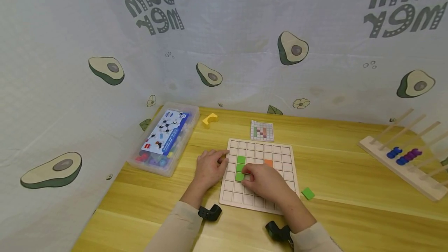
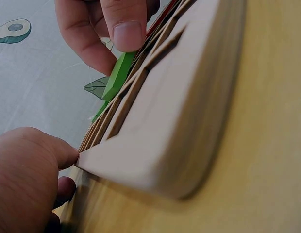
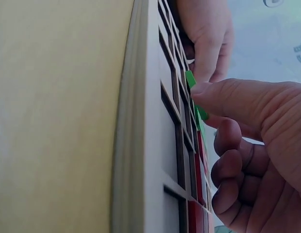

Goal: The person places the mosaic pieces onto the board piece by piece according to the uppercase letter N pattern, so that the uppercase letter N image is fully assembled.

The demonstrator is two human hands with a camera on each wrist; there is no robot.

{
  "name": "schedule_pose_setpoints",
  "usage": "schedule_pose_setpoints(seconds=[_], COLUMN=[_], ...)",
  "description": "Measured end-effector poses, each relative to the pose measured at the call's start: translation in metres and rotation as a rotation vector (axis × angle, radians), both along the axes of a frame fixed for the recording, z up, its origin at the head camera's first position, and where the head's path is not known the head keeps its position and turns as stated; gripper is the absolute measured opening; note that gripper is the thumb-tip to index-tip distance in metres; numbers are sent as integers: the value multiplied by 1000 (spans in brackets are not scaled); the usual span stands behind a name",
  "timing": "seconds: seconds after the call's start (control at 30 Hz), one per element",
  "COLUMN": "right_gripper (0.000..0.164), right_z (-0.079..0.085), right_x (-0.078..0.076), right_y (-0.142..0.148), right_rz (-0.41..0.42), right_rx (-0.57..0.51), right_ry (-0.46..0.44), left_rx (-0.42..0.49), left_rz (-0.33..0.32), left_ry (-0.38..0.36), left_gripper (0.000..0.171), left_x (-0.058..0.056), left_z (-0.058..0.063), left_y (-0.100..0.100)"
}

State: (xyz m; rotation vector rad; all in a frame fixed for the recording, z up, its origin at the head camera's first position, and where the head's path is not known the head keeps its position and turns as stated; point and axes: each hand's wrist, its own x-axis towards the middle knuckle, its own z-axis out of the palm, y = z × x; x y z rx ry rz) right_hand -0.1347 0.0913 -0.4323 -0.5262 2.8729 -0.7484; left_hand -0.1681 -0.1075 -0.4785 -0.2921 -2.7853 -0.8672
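Observation:
A square wooden grid board [image 1: 259, 147] lies on the table, with green tiles in one column and an orange tile [image 1: 268, 163] further right. My right hand [image 1: 265, 180] pinches a green tile [image 2: 118, 77] between thumb and index finger, tilted above the cells in the left wrist view. At the board's left edge my left hand [image 1: 210, 170] grips the rim, its fingers curled. Red tiles [image 3: 194, 216] show on the board in the right wrist view, while the right hand covers them in the head view.
A loose green tile [image 1: 308, 193] lies right of the board. Behind it is a printed pattern card [image 1: 261, 131]. A plastic box [image 1: 166, 135] and a yellow arch block [image 1: 210, 119] are at the left. At the right stands a wooden peg rack [image 1: 402, 168] with beads.

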Motion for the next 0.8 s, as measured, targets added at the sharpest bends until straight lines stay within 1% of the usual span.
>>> schedule_pose_setpoints(seconds=[0.2,0.47,0.63,0.8], right_gripper=[17,21,23,24], right_z=[-1,1,6,7], right_x=[-1,1,6,12], right_y=[-1,4,14,33], right_rz=[1,-23,-22,8], right_rx=[11,0,-24,-63], right_ry=[3,-24,-36,-66], left_rx=[4,-2,-3,-3], left_rz=[0,-2,-4,-1], left_ry=[1,0,8,6], left_gripper=[32,32,31,32], left_x=[0,0,0,0], left_z=[0,1,0,-1], left_y=[0,0,1,0])
